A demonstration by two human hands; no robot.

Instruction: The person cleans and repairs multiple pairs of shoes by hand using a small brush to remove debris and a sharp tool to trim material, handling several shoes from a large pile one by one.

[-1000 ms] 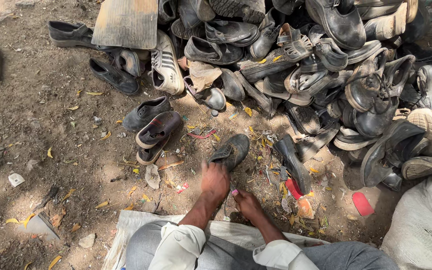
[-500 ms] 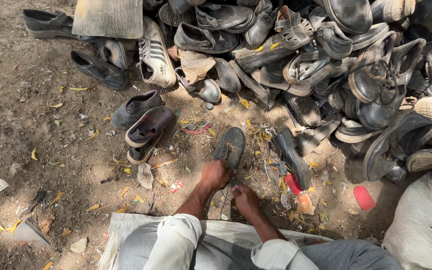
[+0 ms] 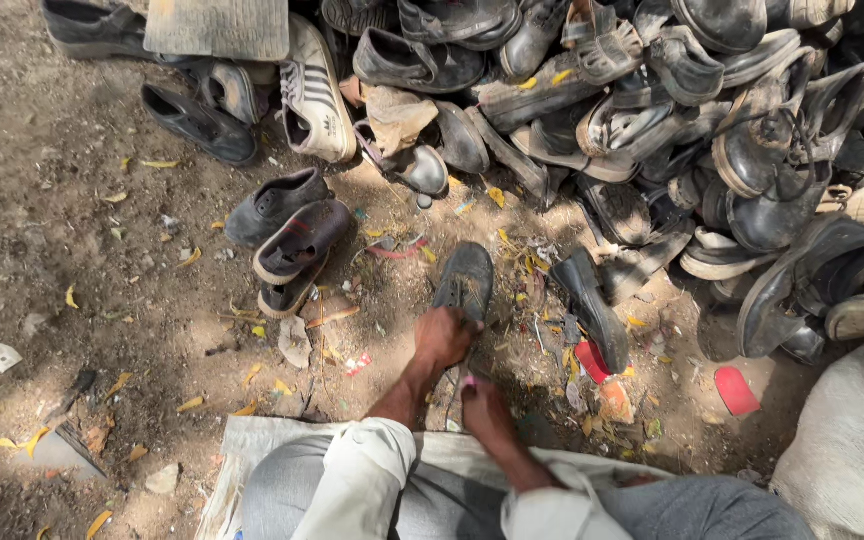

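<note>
Far left at 9 o'clock: bare dirt ground point(image 3: 62, 220) with yellow leaf bits and a pale scrap point(image 3: 2, 356). At 11 o'clock: grey ribbed mat point(image 3: 218, 26) lying over a black shoe point(image 3: 95, 28), another black slip-on point(image 3: 198, 124) just below it, white striped sneaker point(image 3: 314, 92) beside. Left of centre: two dark shoes point(image 3: 287, 235) stacked side by side, soles partly up, red lining showing on one. Centre: grey worn shoe point(image 3: 466, 282) flat on the dirt, toe pointing to 12 o'clock. Left hand point(image 3: 442, 338) clamped on its heel end from 6 o'clock, fingers curled over the back edge. Right hand point(image 3: 484, 408) just below at 6 o'clock, low near the ground, fingers drawn together; hold on anything could not be made out. Pale sleeves and grey trousers along the bottom edge, seated on a white sheet point(image 3: 242, 450). At 3 o'clock from the grey shoe: single black shoe point(image 3: 592, 305) lying apart, red scrap point(image 3: 592, 360) at its near end. From 12 to 3 o'clock: big heap of black shoes and sandals point(image 3: 712, 130). At 4 o'clock: red insole piece point(image 3: 736, 390), white sack point(image 3: 852, 450) at the right edge.
</note>
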